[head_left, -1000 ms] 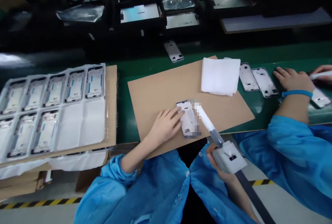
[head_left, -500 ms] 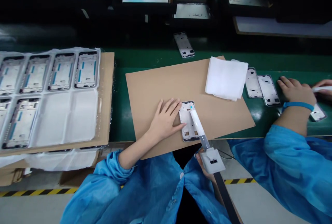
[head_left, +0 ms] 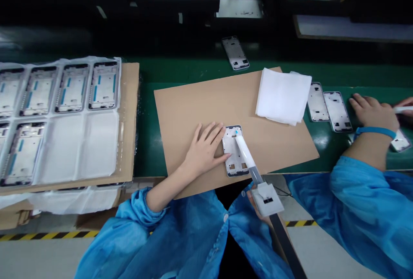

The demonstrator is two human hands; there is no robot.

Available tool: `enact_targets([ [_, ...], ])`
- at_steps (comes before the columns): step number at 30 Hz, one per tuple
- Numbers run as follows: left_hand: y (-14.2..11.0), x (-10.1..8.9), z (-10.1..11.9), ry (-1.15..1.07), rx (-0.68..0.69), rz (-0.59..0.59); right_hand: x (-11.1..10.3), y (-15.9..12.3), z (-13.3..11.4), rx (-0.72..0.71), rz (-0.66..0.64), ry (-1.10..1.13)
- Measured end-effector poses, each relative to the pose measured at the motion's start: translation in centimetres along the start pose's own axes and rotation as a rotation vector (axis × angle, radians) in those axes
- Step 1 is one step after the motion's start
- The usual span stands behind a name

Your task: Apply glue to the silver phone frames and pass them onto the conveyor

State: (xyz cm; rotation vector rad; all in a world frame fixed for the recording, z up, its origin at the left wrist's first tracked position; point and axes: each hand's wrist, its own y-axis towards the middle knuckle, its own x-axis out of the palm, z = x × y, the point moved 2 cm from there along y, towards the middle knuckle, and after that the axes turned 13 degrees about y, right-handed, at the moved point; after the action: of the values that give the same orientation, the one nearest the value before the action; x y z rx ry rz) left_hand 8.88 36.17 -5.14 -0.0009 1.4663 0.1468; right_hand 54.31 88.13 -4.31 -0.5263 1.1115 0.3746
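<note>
A metal phone frame [head_left: 237, 152] with small cutouts lies on a brown cardboard sheet [head_left: 193, 102]. My left hand [head_left: 204, 147] rests flat with fingers spread, its fingertips and thumb touching the frame's left side. Over the frame slants a white tube-shaped tool [head_left: 245, 152] with a clear lower part, a grey square block and a black strip behind it. Its small blue tip is at the frame's upper part; contact is hard to judge. My right hand [head_left: 256, 203] is around the tool's lower end, mostly hidden behind the block.
Folded white cloths [head_left: 284, 96] lie on the cardboard's right corner. A plastic tray [head_left: 97, 141] at left holds several phone frames. Another frame [head_left: 235, 53] lies behind the cardboard. At right, a co-worker's hand [head_left: 376, 113] is beside more frames [head_left: 337, 111].
The view has shifted slightly. The tool's tip has moved a little to the left along the frame's upper part, while my left hand keeps its place on the frame.
</note>
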Motion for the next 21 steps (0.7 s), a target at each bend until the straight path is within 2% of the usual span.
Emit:
enact_targets([
  [21, 0.04, 0.13, -0.05, 0.009, 0.005, -0.006, -0.49, -0.38, -0.79, 0.015, 0.008, 0.002],
])
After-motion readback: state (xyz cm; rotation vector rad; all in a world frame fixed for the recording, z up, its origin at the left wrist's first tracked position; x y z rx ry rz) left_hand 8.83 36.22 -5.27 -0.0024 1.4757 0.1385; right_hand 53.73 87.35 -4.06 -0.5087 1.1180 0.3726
